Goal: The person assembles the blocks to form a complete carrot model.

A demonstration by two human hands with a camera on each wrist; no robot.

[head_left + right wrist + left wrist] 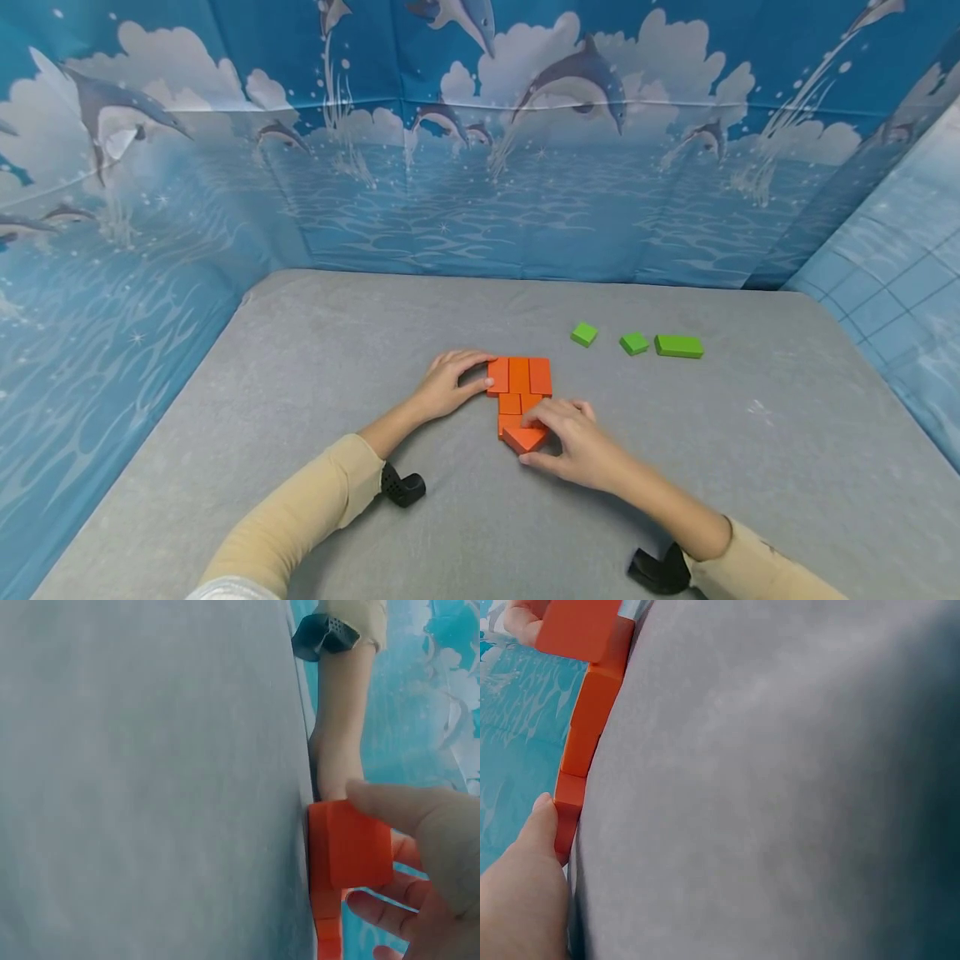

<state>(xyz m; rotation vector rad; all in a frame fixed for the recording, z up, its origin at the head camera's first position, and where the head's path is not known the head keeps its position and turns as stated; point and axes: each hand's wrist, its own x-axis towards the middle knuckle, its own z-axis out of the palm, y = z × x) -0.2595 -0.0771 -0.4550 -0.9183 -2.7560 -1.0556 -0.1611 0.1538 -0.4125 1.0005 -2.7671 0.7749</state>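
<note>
Several flat orange and red-orange blocks (pixel 519 375) lie joined in a shape on the grey table, wide at the far end and narrower toward me. At the near end my right hand (pixel 581 442) pinches a red-orange triangular block (pixel 522 438) between thumb and fingers, tilted over the blocks there. In the right wrist view this triangular block (pixel 360 844) shows a square side face. My left hand (pixel 450 385) touches the far left block (pixel 498 373) with thumb and fingertips. The left wrist view shows that thumb against the end block (pixel 568 814).
Farther back and right on the grey table (pixel 337 333) lie two small green blocks (pixel 584 334) and a longer green block (pixel 678 346). A blue dolphin-print curtain (pixel 450 208) hangs around the table's back and sides. Black wrist devices (pixel 403 487) sit at both sleeves.
</note>
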